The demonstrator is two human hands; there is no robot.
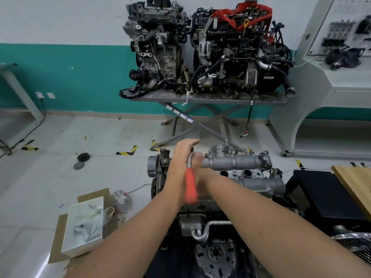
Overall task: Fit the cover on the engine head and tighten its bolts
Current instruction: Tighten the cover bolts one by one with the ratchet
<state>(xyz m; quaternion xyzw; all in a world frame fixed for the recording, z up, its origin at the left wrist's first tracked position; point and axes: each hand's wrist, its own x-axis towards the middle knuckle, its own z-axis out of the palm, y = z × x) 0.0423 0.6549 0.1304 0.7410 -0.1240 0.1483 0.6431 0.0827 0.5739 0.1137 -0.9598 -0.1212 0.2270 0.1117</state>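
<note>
The grey aluminium cover [236, 161] sits on top of the engine head [200, 205] just ahead of me, with small bolts [231, 150] along its far edge. A tool with a red handle [190, 185] stands at the cover's left end, blurred. My left hand [181, 159] has its fingers straight and its palm against the tool. My right hand [200, 167] comes in from the right. Its thumb lies on the tool's metal shank, and its fingers are hidden behind the tool and my left hand.
Two other engines [210, 47] stand on a folding metal table [208, 98] at the wall. A white box on cardboard [84, 225] lies on the floor at my left. A black case [325, 193] and a wooden board [353, 183] are at right. Pulleys [81, 160] lie on the floor.
</note>
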